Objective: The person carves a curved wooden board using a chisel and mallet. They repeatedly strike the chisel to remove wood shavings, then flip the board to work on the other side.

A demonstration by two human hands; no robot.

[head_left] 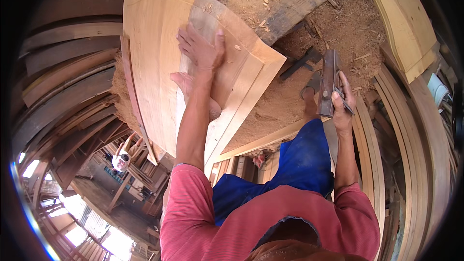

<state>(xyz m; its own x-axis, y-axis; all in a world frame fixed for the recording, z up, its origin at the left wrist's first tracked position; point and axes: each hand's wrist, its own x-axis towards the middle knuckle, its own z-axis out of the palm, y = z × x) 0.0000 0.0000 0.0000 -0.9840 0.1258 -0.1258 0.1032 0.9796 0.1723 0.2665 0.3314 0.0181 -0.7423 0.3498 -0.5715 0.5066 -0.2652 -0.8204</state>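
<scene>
Wooden plane (329,83) upright, lengthwise away, in closed right hand (342,106) (left hand (200,48) flat on panel (159,67)).

Pale smooth wood panel (193,58); dark worn wooden plane (329,83); sawdust-rough floor (285,101).

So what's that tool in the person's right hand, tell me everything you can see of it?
It looks like a hand plane: a long, narrow block of dark, worn wood with a metal piece showing partway along its top. The right hand grips it near its lower end, holding it roughly upright, lengthwise away from the person, above the sawdust-covered surface. It is off the pale wooden panel, which the left hand presses flat. A dark crosspiece lies in the sawdust beside it. Whether its sole touches anything cannot be told.
</scene>
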